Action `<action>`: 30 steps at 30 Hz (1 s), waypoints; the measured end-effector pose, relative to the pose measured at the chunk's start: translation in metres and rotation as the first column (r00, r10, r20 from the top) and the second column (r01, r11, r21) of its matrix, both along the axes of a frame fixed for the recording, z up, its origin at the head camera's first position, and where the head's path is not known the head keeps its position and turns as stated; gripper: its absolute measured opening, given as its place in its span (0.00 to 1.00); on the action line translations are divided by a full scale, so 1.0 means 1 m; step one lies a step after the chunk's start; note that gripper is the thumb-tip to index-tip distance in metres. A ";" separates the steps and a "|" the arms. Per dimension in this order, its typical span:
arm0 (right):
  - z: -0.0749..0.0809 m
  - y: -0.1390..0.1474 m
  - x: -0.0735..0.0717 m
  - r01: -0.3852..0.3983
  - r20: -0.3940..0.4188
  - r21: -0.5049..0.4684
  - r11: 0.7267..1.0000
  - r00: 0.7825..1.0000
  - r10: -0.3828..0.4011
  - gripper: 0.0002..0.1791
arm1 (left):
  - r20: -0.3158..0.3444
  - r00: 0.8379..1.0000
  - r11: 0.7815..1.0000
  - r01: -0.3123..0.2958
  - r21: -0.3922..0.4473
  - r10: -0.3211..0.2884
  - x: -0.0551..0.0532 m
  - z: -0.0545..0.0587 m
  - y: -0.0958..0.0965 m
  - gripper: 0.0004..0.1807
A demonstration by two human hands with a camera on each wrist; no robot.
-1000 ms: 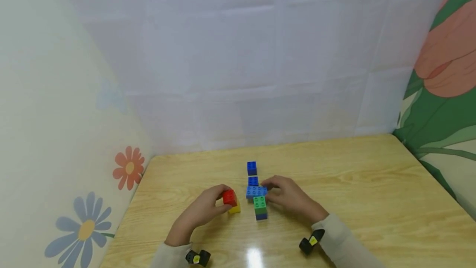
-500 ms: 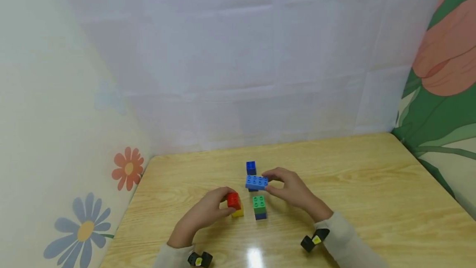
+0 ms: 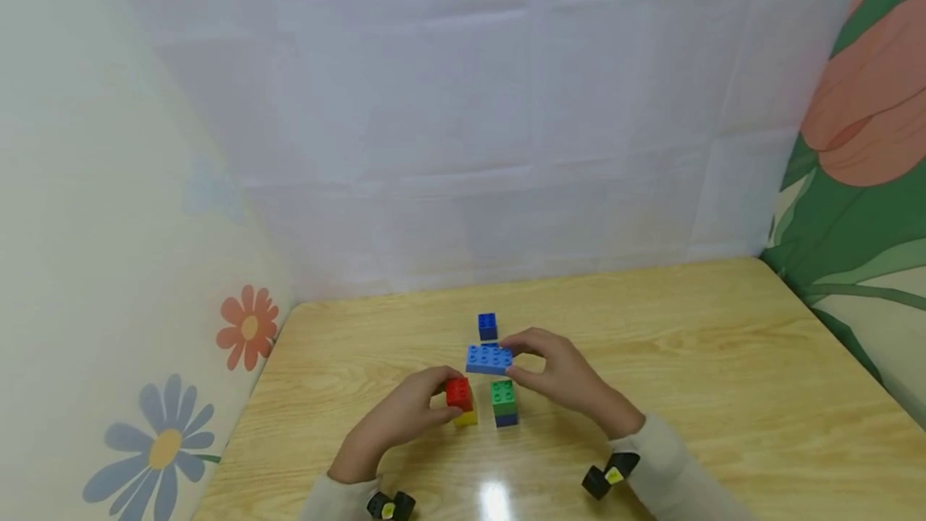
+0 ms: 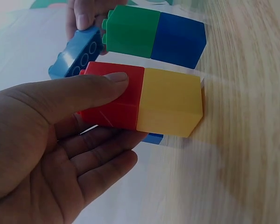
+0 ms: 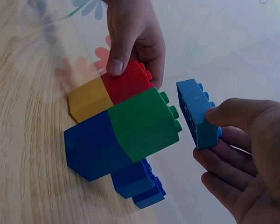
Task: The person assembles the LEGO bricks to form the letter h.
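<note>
My left hand [image 3: 408, 408] grips a red brick [image 4: 113, 95] between thumb and fingers; it sits on a yellow brick [image 4: 170, 103] standing on the table. Just to the right, a green brick [image 3: 503, 396] stands stacked on a dark blue one [image 5: 91, 144], touched by neither hand. My right hand [image 3: 564, 372] pinches a light blue, long flat brick [image 3: 489, 358] by its right end. That brick hangs in the air, studs up, above and behind the two stacks. In the right wrist view its hollow underside faces the green brick, with a gap between them.
Two dark blue bricks stand behind the stacks: a far one [image 3: 488, 326] and a nearer one [image 5: 133, 178], mostly hidden under the light blue brick in the head view. The wooden table [image 3: 651, 328] meets a white sheet [image 3: 463, 103] at the back.
My right hand has lifted the light blue brick from behind the green stack and brought it slightly left. My left hand has shifted the red and yellow stack right, closer to the green one.
</note>
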State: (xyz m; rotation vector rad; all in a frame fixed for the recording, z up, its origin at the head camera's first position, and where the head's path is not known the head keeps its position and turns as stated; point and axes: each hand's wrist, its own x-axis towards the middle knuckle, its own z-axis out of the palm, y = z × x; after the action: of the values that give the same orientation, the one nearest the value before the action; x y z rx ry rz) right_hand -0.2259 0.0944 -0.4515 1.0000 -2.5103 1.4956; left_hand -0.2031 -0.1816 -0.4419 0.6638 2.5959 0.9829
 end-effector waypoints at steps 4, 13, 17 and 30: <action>0.004 -0.002 0.004 -0.004 0.029 -0.004 1.000 1.000 0.004 0.20 | -0.009 1.000 1.000 -0.002 -0.009 0.001 0.000 0.000 0.001 0.20; 0.012 -0.006 0.012 -0.031 0.012 0.000 1.000 0.999 0.031 0.22 | -0.018 1.000 1.000 0.008 -0.007 -0.008 0.001 -0.001 0.000 0.23; 0.014 -0.007 0.015 -0.041 0.005 0.009 0.999 0.999 0.040 0.22 | -0.027 0.999 1.000 0.018 0.003 -0.018 0.001 -0.003 0.002 0.25; 0.012 -0.009 0.015 -0.046 -0.020 0.019 0.999 0.999 0.046 0.23 | -0.025 0.999 0.998 0.047 0.038 -0.046 0.002 -0.005 0.008 0.28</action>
State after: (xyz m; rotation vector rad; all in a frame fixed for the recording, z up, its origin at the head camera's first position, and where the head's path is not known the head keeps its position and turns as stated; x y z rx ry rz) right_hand -0.2110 0.0858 -0.4394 1.0772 -2.5082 1.4692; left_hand -0.2012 -0.1740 -0.4470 0.7465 2.5756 1.0186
